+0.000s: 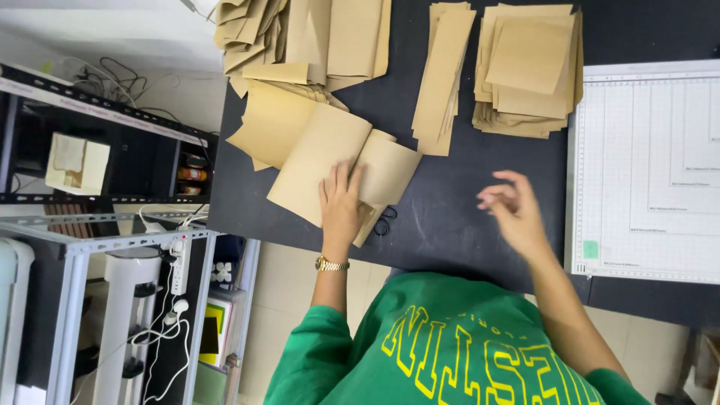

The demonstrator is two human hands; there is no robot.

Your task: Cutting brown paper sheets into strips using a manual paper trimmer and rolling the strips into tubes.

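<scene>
Brown kraft paper sheet [330,161], half folded, lies on the black table [450,202] under the left hand [341,206], fingers pressed flat. Right hand [514,210] hovers empty, fingertips loosely bunched. Folded stacks [529,71] look finished; a loose pile [300,37] remains.

a workshop corner seen from my feed, daylit and cluttered.
i see a black matte worktable [450,217] over a pale tiled floor [285,292], a grey slotted-metal shelving rack [112,244] strung with white cables [161,330], and a white gridded cutting board [649,172] at the table's edge.
</scene>
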